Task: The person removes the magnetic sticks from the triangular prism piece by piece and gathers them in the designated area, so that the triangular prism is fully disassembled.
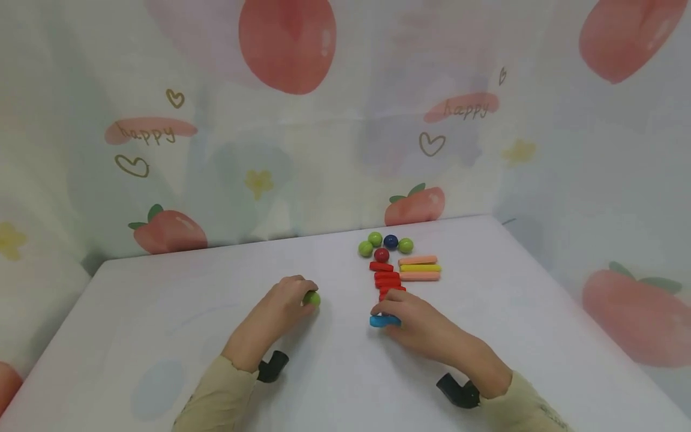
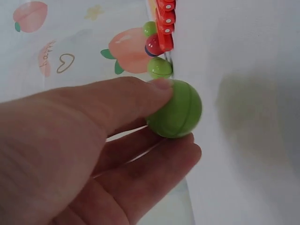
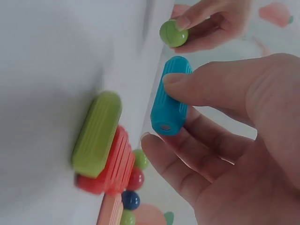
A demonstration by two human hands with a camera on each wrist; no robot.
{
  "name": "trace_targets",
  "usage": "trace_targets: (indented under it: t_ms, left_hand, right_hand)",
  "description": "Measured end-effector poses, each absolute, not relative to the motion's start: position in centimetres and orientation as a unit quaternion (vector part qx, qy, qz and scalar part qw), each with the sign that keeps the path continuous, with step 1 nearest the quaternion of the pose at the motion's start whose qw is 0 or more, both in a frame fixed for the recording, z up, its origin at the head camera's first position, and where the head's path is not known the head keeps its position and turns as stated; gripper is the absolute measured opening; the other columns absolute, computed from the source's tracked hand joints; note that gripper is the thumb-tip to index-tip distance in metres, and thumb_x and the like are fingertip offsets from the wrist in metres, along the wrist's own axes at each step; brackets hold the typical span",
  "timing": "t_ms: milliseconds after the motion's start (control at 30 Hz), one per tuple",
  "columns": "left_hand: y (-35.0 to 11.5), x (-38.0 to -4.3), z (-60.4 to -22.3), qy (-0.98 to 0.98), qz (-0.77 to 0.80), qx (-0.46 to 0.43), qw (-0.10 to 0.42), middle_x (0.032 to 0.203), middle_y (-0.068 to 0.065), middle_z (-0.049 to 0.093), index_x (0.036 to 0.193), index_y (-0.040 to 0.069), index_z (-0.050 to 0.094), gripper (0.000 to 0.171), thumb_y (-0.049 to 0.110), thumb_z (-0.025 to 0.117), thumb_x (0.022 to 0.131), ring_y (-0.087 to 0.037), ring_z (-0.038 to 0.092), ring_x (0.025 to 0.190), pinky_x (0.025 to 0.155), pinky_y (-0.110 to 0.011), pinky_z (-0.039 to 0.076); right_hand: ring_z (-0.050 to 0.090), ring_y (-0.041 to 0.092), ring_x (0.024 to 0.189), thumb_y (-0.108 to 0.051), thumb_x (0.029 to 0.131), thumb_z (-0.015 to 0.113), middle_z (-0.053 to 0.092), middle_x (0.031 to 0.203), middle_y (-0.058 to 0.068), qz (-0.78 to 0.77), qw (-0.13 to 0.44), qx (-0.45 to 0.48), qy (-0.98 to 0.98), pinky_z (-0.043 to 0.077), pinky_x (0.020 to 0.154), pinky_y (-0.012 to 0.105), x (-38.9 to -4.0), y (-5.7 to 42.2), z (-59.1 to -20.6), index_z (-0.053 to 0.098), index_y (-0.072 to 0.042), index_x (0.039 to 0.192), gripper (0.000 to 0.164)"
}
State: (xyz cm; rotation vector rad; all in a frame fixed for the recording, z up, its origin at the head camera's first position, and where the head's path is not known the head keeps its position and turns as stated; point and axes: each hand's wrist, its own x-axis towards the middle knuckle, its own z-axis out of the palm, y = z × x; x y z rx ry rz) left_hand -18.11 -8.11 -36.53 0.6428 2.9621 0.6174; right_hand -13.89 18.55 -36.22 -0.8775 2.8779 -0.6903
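Note:
My left hand (image 1: 281, 307) pinches a shiny green ball (image 2: 182, 112) between thumb and fingers, and the ball's shadow falls on the white surface beside it. My right hand (image 1: 426, 324) holds a short blue ridged rod (image 3: 171, 105) by its sides; a small round metal disc shows in the rod's end. Beyond the right fingers runs a line of several red rods (image 1: 387, 276), partly hidden by that hand in the head view. A green rod (image 3: 97, 134) lies against the near end of the red ones in the right wrist view.
At the back of the white table (image 1: 178, 318) sit three green balls (image 1: 406, 245), a dark blue ball (image 1: 391, 242) and a red ball (image 1: 381, 255). Right of the red rods lie two peach rods (image 1: 418, 260) with a yellow rod (image 1: 421, 268) between them. A printed cloth (image 1: 324, 156) hangs behind.

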Motion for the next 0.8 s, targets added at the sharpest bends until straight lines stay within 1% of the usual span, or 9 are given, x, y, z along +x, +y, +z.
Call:
trace_targets:
  t_ms: [167,233,367,567,800]
  left_hand:
    - [-7.6,-19.4,-36.6,0.945,0.235,0.227,0.009,0.097,-0.009,0.072,0.108,-0.002,0.072,0.025,0.003,0.077,0.084,-0.016,0.063,0.085,0.075,-0.029,0.055]
    - [-7.3,-19.9,-36.6,0.944,0.24,0.228,0.0,0.097,-0.009,0.072,0.109,-0.002,0.072,0.026,0.003,0.077,0.084,-0.016,0.064,0.085,0.075,-0.028,0.056]
    - [-6.9,-20.9,-36.4,0.944,0.239,0.227,-0.006,0.1,-0.01,0.072,0.111,-0.002,0.072,0.027,0.004,0.076,0.085,-0.017,0.065,0.088,0.078,-0.029,0.056]
    - [-6.0,-22.5,-36.2,0.944,0.232,0.235,-0.003,0.102,-0.01,0.072,0.112,-0.001,0.071,0.026,0.006,0.075,0.087,-0.018,0.065,0.091,0.083,-0.031,0.056]
    - [-4.3,-24.7,-36.4,0.945,0.24,0.219,0.034,0.102,-0.008,0.072,0.113,0.001,0.071,0.025,0.012,0.071,0.091,-0.017,0.061,0.088,0.083,-0.03,0.055]
  right_hand:
    - [0.059,0.013,0.102,-0.004,0.082,0.078,0.063,0.107,-0.004,-0.221,0.01,-0.286,0.932,0.059,0.088,0.032,-13.6,20.3,-36.4,0.071,-0.013,0.114,0.034]
    - [0.059,0.014,0.103,-0.004,0.082,0.078,0.063,0.107,-0.003,-0.221,0.011,-0.281,0.934,0.059,0.088,0.032,-13.6,20.7,-36.4,0.07,-0.012,0.115,0.035]
    - [0.057,0.011,0.101,-0.006,0.083,0.078,0.061,0.105,-0.006,-0.218,0.027,-0.272,0.937,0.058,0.087,0.031,-13.5,21.2,-36.7,0.071,-0.014,0.115,0.034]
    - [0.057,0.011,0.1,-0.006,0.083,0.079,0.062,0.104,-0.006,-0.22,0.038,-0.267,0.937,0.058,0.089,0.033,-13.3,21.2,-37.3,0.071,-0.015,0.113,0.032]
    - [0.056,0.01,0.097,-0.008,0.081,0.08,0.061,0.101,-0.007,-0.21,0.042,-0.256,0.942,0.059,0.086,0.032,-13.2,21.2,-37.8,0.072,-0.017,0.107,0.029]
